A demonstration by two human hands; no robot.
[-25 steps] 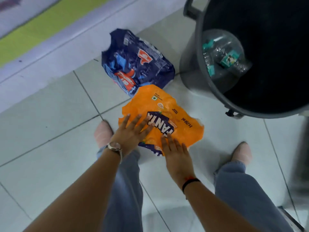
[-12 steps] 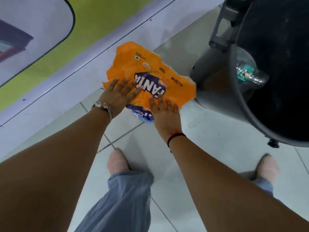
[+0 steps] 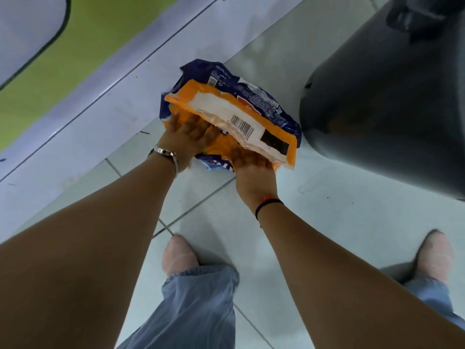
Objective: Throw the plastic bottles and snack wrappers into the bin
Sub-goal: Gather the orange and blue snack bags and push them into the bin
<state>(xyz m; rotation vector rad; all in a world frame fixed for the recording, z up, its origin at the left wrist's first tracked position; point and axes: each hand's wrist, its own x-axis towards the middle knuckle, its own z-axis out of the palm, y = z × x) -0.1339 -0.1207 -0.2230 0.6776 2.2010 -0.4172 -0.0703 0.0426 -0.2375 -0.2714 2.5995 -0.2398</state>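
Note:
An orange Fanta wrapper (image 3: 232,114) is folded over, its white back and barcode facing up. It lies pressed on top of a dark blue snack wrapper (image 3: 241,83), low over the tiled floor. My left hand (image 3: 187,137) grips the orange wrapper's near left edge. The near right edge is held by my right hand (image 3: 251,168), and blue wrapper shows under both hands. The dark grey bin (image 3: 377,96) stands just right of the wrappers; only its outer wall shows, its inside is hidden.
A pale strip and green painted surface (image 3: 83,71) runs along the far left. My two feet (image 3: 178,256) (image 3: 435,255) stand on the white floor tiles (image 3: 339,197) below my hands.
The orange wrapper came off the floor in both hands, travelled away from me, and now sits folded over on the blue wrapper. The view tilted; the bin's inside and its bottles left sight.

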